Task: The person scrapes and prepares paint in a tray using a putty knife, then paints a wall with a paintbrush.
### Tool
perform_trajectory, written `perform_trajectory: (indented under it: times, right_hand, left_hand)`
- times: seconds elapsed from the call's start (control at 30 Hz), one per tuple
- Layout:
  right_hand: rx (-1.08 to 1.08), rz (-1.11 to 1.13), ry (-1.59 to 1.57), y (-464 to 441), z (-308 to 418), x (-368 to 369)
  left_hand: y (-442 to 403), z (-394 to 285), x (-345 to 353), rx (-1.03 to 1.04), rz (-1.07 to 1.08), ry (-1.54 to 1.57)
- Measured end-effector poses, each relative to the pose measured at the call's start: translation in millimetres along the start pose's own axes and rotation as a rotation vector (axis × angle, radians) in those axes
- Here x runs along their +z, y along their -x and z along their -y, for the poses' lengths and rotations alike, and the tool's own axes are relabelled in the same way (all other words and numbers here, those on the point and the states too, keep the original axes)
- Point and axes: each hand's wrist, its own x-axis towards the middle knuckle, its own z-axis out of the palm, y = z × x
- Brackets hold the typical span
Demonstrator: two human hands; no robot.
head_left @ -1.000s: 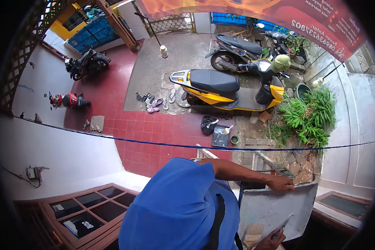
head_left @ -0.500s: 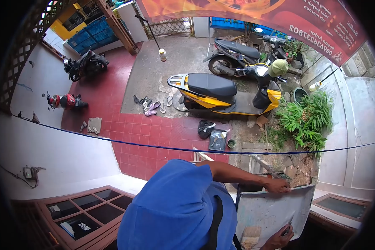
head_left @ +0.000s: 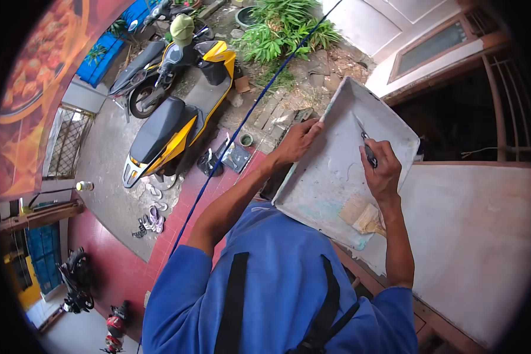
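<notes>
A shallow whitish tray [head_left: 330, 171] with stained sides is tilted in front of my chest. My left hand [head_left: 300, 140] grips its left edge, fingers wrapped over the rim. In my right hand [head_left: 380, 168] is a small tool [head_left: 369, 148] with a dark handle and a thin pointed metal blade, held over the tray's inner surface. A wide paintbrush [head_left: 369, 219] lies in the lower part of the tray, its pale bristles pointing left, below my right hand.
A blue cord [head_left: 255, 106] crosses diagonally on the left. Beyond it stand a yellow scooter [head_left: 174, 127], footwear [head_left: 153, 219], a black bag [head_left: 209, 163] and a small pot [head_left: 245, 140]. A windowed wall [head_left: 433, 50] rises at the right, with a pale surface [head_left: 460, 236] below.
The view has swung round to the right and rotated, bringing the whole tray and both hands into sight. Both hands keep their holds on the tray and the tool.
</notes>
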Motion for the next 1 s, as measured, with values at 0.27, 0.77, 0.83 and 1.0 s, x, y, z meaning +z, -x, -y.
perform_trajectory:
  times: [0.27, 0.77, 0.83, 1.0]
  right_hand:
    - [-0.103, 0.064, 0.008, 0, 4, 26]
    - [-0.15, 0.055, -0.037, 16, -3, 20]
    - [-0.099, 0.012, -0.073, 19, -9, 18]
    - [-0.051, 0.014, -0.019, 23, -24, 26]
  left_hand:
    - [-3, 7, 4, -0.006, -0.008, -0.011]
    - [1, 1, 3, 0.038, 0.017, -0.061]
    - [2, 2, 1, 0.053, -0.009, -0.112]
    - [-21, 86, 2, 0.054, -0.072, -0.158]
